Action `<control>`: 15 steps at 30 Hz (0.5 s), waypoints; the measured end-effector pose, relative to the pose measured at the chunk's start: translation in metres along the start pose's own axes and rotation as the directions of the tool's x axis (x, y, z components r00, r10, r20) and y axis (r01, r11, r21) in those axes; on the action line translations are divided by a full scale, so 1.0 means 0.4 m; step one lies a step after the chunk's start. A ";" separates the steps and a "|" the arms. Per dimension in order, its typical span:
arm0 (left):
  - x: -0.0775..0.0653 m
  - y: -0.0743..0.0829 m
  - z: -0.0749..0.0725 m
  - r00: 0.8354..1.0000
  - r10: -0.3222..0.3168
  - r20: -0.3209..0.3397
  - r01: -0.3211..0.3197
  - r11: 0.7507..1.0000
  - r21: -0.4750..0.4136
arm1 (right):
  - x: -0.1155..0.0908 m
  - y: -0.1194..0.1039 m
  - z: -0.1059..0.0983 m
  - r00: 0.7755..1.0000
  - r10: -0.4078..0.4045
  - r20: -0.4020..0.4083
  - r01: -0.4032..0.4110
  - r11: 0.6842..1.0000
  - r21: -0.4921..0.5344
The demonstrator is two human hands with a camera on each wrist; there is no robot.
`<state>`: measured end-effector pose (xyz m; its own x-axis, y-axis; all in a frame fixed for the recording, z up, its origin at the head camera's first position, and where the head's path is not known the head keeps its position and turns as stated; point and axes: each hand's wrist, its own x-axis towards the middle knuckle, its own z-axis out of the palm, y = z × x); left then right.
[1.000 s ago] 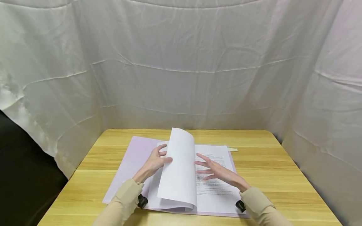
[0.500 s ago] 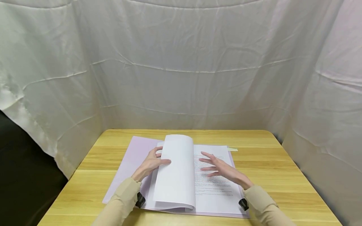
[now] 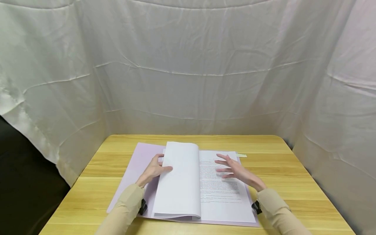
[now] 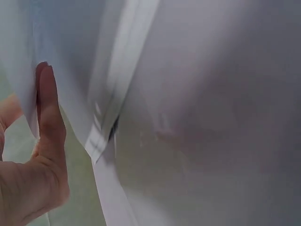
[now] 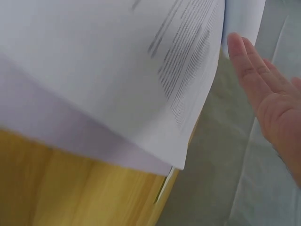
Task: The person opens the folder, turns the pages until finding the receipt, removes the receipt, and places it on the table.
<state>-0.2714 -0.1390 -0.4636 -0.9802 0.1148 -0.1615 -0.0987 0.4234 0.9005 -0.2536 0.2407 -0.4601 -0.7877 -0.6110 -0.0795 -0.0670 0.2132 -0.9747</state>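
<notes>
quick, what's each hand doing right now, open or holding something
Left hand: holding the folded-over white paper between thumb and fingers.
Right hand: open, fingers spread, holding nothing.

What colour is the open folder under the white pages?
Pale lilac folder, best seen in head view.

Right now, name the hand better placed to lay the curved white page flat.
Probably the left hand: it pinches the white page by its left edge, while the right hand hovers over the printed page, holding nothing.
</notes>
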 end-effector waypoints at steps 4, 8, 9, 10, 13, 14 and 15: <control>0.001 -0.005 -0.003 1.000 0.011 0.003 -0.011 1.000 0.027 | -0.003 0.011 -0.022 1.000 -0.002 -0.023 0.002 1.000 -0.002; 0.005 -0.011 -0.004 1.000 0.027 -0.005 -0.027 0.996 0.084 | -0.002 0.025 -0.043 0.998 0.008 -0.057 -0.008 1.000 -0.010; 0.006 -0.013 -0.004 0.999 0.031 -0.010 -0.030 0.994 0.103 | -0.002 0.027 -0.046 0.997 0.016 -0.074 -0.017 1.000 -0.011; 0.007 -0.014 -0.004 0.999 0.037 -0.015 -0.034 0.992 0.125 | -0.001 0.031 -0.050 0.995 0.018 -0.093 -0.020 1.000 -0.020; 0.008 -0.022 -0.003 0.998 0.051 -0.027 -0.045 0.983 0.181 | -0.001 0.039 -0.060 0.986 0.025 -0.163 -0.036 0.997 -0.068; 0.008 -0.025 -0.003 0.998 0.059 -0.029 -0.052 0.978 0.201 | -0.001 0.042 -0.063 0.982 0.027 -0.188 -0.043 0.996 -0.082; 0.007 -0.027 -0.002 0.998 0.061 -0.030 -0.053 0.975 0.214 | -0.001 0.045 -0.066 0.978 0.023 -0.207 -0.043 0.995 -0.093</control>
<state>-0.2733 -0.1441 -0.4733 -0.9891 0.1130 -0.0939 -0.0076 0.5990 0.8007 -0.2709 0.2650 -0.4721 -0.8985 -0.4353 -0.0566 -0.0902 0.3093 -0.9467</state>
